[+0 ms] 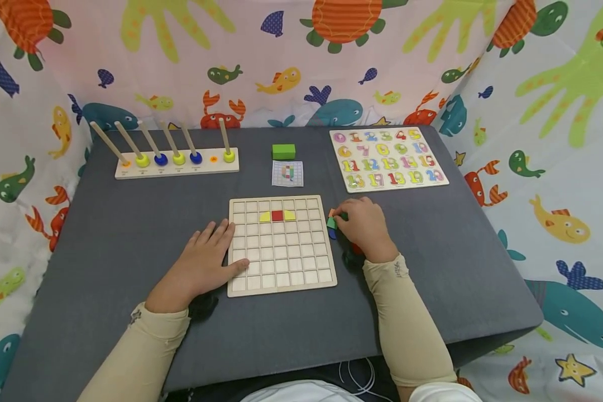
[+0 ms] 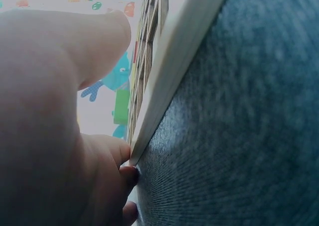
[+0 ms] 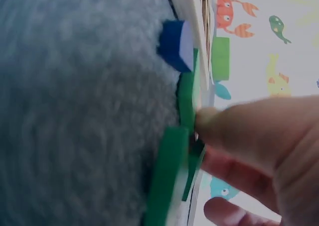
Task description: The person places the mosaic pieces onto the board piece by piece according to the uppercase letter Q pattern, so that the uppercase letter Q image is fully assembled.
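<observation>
A wooden grid board (image 1: 281, 290) lies on the table, with a red square (image 1: 277, 215) between two yellow pieces (image 1: 264, 216) in an upper row. My left hand (image 1: 201, 262) rests at its left edge, fingers extended and thumb on the board. Beside the right edge, my right hand (image 1: 364, 226) has its fingertips at small blocks: an orange piece (image 1: 331, 212), a green block (image 1: 331, 223) and a blue block (image 1: 331, 234). In the right wrist view the thumb touches a green block (image 3: 187, 99); whether the fingers pinch it is unclear. Another green block (image 3: 167, 176) lies nearer.
Behind the board are a pattern card (image 1: 287, 174) and a bright green block (image 1: 283, 152). A peg stand (image 1: 176, 168) with blue and yellow rings stands at back left. A number puzzle board (image 1: 389, 159) lies at back right. Patterned cloth surrounds the grey table (image 1: 146, 234).
</observation>
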The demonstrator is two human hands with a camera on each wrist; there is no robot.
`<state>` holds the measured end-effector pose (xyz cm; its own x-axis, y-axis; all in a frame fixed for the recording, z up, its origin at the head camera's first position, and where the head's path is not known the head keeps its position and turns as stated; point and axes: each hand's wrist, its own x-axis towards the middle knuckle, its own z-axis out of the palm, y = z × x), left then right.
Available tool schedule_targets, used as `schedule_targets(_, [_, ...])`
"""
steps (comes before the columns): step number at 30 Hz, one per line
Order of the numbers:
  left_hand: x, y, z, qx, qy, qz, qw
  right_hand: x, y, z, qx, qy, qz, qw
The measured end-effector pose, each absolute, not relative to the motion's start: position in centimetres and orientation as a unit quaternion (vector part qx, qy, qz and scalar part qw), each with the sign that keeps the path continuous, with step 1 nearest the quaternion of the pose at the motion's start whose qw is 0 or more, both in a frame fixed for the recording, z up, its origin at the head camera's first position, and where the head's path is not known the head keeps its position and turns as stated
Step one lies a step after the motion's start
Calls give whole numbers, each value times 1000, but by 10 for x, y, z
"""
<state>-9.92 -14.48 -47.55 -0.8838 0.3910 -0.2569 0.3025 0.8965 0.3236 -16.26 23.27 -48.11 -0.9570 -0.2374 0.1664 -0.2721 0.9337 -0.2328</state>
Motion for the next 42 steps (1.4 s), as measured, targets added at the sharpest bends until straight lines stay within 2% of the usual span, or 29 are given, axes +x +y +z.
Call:
schedule_targets(11, [-98, -146, -478, 178, 961, 147, 152, -163, 226, -481, 59, -991, 111, 47])
schedule_targets(34, [-104, -150, -492, 179, 961, 142, 154, -163, 230, -479, 90, -986, 133, 40])
schedule_targets(42, [-101, -146, -479, 180, 960, 141, 163, -164, 236, -481, 116, -982, 118, 92])
